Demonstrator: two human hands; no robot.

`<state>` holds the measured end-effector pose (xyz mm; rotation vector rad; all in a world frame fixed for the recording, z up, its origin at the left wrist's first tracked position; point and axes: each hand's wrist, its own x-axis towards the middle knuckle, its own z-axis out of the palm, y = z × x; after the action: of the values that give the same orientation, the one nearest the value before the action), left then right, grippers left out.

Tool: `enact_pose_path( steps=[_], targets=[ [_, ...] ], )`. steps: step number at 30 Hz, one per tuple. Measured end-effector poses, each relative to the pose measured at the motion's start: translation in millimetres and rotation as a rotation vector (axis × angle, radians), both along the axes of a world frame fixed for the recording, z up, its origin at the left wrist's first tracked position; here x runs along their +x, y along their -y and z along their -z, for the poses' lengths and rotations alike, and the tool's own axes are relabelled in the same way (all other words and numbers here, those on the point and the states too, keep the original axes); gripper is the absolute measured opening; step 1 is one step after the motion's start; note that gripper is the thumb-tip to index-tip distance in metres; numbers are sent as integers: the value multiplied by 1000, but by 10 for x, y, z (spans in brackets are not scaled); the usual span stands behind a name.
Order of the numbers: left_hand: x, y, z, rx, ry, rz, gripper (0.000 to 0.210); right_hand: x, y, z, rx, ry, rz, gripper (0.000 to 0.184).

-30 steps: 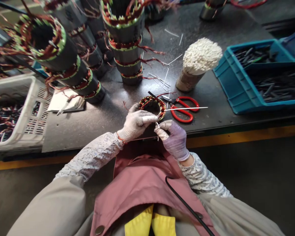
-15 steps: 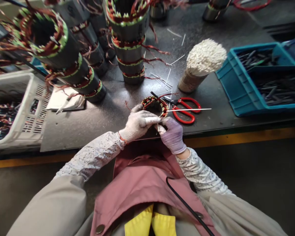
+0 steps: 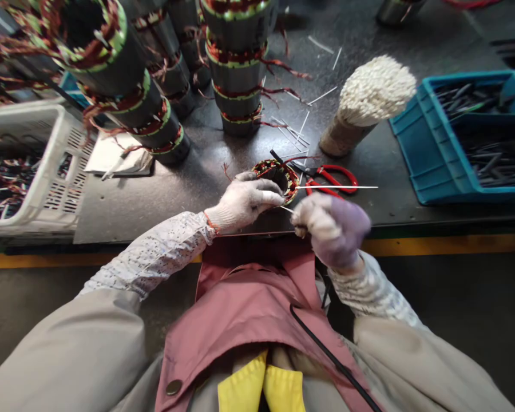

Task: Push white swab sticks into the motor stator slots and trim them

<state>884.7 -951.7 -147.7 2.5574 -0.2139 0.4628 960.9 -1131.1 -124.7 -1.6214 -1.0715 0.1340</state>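
The ring (image 3: 290, 178) is held by the left hand (image 3: 246, 200), with its fingers bent over the near left side. The right hand (image 3: 332, 226) is blurred, but it is curled up and a thin white string (image 3: 287, 209) is pinched in its fingertips, pulled out from the near side of the ring. The ring is set on the worktop (image 3: 189, 197), near its front edge. A longer string (image 3: 339, 186) is stuck out from the right side of the ring, over the red-handled scissors (image 3: 351, 178). Farther off, a bundle (image 3: 375, 91) of white strings is stood up in a tube (image 3: 343, 136). A blue box (image 3: 416, 157) is seen to the right, and tall stacks (image 3: 240, 83) and a white basket (image 3: 47, 143) to the left.
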Motion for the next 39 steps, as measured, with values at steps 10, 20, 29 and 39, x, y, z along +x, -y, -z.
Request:
enact_pose_path(
  steps=[10, 20, 29, 39],
  targets=[
    [-122, -107, -339, 373, -220, -1, 44, 183, -228, 326, 197, -269, 179, 22],
    [11, -627, -343, 510, -243, 321, 29, 639, -295, 494, 26, 333, -345, 23],
    [-276, -378, -276, 330, -185, 111, 32, 1758, -41, 6, -52, 404, 687, 31],
    [-352, -203, -180, 284, -167, -48, 33, 1771, -186, -144, -159, 543, 789, 33]
  ],
)
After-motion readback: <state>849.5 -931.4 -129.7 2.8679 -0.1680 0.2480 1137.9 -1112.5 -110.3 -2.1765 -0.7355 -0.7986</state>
